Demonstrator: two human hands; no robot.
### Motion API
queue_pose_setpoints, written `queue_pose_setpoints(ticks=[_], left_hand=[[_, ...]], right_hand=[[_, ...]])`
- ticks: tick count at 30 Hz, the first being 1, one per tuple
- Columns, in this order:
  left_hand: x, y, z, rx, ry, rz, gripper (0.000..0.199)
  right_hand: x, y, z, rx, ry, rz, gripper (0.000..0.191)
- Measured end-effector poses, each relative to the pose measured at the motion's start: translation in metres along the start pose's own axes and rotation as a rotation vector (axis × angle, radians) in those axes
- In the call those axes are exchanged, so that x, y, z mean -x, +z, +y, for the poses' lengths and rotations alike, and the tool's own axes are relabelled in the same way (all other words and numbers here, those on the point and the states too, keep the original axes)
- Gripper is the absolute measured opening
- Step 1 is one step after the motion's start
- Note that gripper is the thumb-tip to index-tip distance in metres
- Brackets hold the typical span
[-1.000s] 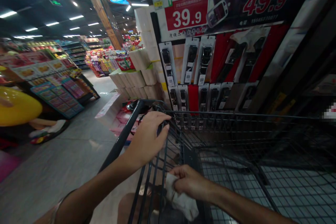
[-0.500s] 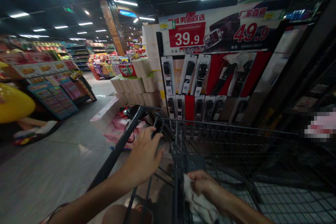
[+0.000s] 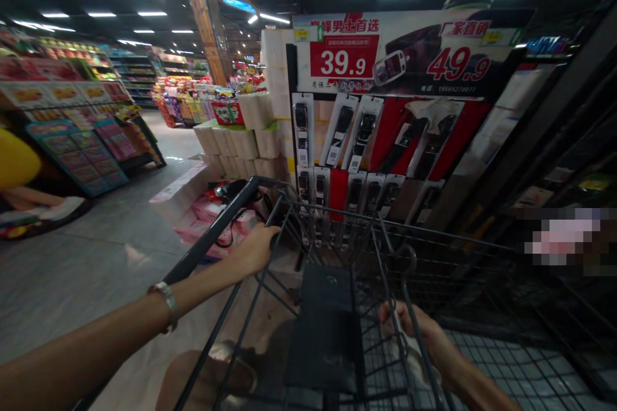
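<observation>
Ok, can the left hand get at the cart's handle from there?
Probably yes: the left hand is just beside the handle, and nothing visible stands in the gap between them, though its grip is partly hidden.

The cart's wire basket (image 3: 434,231) is smooth dark metal, its seat flap (image 3: 325,327) matt black plastic. The crumpled rag (image 3: 417,365) looks like soft cloth. The bracelet (image 3: 166,308) shines like metal; the floor (image 3: 120,276) is smooth, faintly glossy, and the pillar (image 3: 205,22) looks wooden.

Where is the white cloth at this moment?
Head view, lower right: the white cloth is in the right hand, right of the dark cart panel.
</observation>
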State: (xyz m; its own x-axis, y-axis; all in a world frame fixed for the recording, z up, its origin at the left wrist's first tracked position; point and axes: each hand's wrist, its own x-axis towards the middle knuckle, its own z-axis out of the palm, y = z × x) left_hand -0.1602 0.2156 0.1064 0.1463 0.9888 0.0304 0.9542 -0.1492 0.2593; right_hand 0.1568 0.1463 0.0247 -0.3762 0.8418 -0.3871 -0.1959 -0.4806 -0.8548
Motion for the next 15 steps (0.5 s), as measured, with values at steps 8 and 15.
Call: queue_pose_setpoints(ticks=[8, 15], left_hand=[[-0.020, 0.002, 0.003, -0.086, 0.018, 0.022, 0.036], [-0.028, 0.008, 0.003, -0.136, -0.039, -0.031, 0.036]], right_hand=[[-0.009, 0.001, -0.016, 0.031, 0.016, 0.089, 0.022], [0.045, 0.001, -0.036, 0.185, -0.303, 0.548, 0.030]])
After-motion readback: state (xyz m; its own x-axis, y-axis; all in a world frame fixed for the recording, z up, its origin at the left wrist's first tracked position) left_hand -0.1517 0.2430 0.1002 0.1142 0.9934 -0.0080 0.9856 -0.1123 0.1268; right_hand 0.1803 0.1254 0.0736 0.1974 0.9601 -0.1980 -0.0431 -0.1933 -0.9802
